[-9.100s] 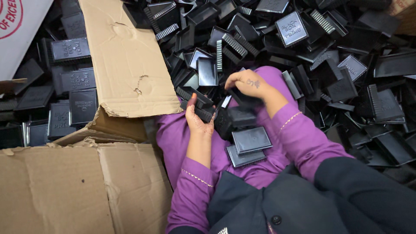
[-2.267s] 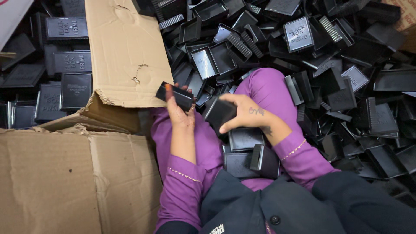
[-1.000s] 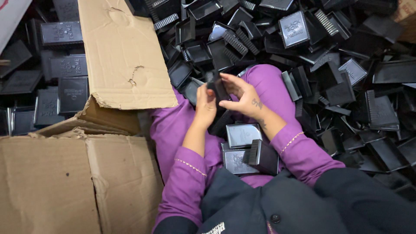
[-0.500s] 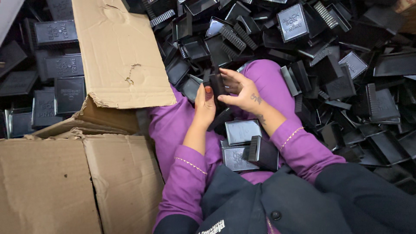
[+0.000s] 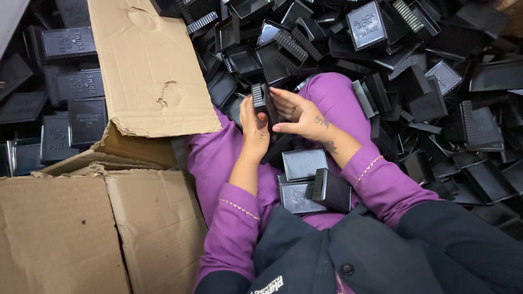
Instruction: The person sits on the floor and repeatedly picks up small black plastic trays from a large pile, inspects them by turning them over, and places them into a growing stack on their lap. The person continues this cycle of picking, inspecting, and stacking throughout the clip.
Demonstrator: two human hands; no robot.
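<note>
Lower centre, three black lids (image 5: 305, 163) are seen resting on the purple lap. Mid-frame, a black plastic box (image 5: 265, 103) is gripped between left hand (image 5: 254, 128) and right hand (image 5: 298, 114). Beyond, a black parts heap (image 5: 436, 81); upper left, a cardboard flap (image 5: 150, 65).

2 hands (image 5: 256, 128), 1 cardboard box (image 5: 81, 228), 3 black plastic pieces on the lap (image 5: 305, 163); the heap (image 5: 447, 109) is too many to count.

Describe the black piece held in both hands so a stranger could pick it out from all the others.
Start at the purple-clad lap in the middle of the heap of black plastic parts. Just above it the left hand and right hand meet around one small black box piece with a ribbed edge. It alone is lifted and gripped upright; its neighbours lie loose in the heap or on the lap.
</note>
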